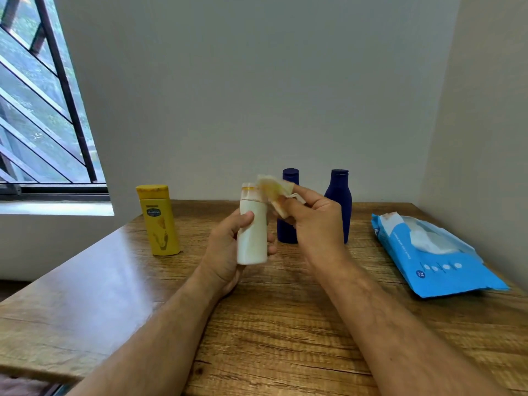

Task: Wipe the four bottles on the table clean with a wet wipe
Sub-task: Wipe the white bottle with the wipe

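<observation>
My left hand (228, 247) holds a small white bottle (253, 238) upright above the wooden table (271, 324). Its cap area shows an orange ring. My right hand (311, 221) pinches a stained, crumpled wet wipe (275, 192) beside the bottle's cap. A yellow bottle (160, 221) stands on the table to the left. Two dark blue bottles stand behind my hands: one (288, 207) is partly hidden by the wipe and my right hand, the other (340, 201) stands further right.
A blue wet-wipe pack (440, 267) lies open on the table's right side, a wipe poking out. Walls close the table in at the back and right. A barred window (43, 110) is at the left.
</observation>
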### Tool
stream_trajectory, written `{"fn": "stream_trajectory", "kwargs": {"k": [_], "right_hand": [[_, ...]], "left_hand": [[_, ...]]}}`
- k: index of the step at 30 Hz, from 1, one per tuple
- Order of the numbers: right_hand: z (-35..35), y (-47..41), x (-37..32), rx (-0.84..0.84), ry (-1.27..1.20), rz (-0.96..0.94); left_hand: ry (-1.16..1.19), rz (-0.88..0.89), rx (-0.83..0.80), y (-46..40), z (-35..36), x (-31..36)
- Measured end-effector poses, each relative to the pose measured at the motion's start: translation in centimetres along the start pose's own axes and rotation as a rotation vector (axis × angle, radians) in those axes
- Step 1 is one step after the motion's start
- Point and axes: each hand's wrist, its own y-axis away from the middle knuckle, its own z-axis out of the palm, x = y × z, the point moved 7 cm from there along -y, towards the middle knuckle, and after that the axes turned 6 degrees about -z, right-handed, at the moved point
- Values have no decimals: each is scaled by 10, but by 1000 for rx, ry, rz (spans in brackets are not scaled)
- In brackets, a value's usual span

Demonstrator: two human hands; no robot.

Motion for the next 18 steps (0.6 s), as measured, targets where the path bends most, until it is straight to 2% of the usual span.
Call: {"fn": "stream_trajectory", "kwargs": {"k": [3, 5, 10, 14, 18], "right_hand": [[-7, -4, 3, 100, -128, 41], [-7, -3, 1, 99, -111, 22], [4, 8, -8, -74, 254, -141], [17, 15, -16, -201, 671, -389], [16, 14, -15, -185, 788, -402]], "left_hand": [[60, -1, 71, -2, -6, 0], [7, 27, 73, -4, -7, 0], [-106, 71, -28, -2, 3, 1], [-65, 100, 59, -6, -6, 1], [21, 105, 114, -9, -14, 3]]}}
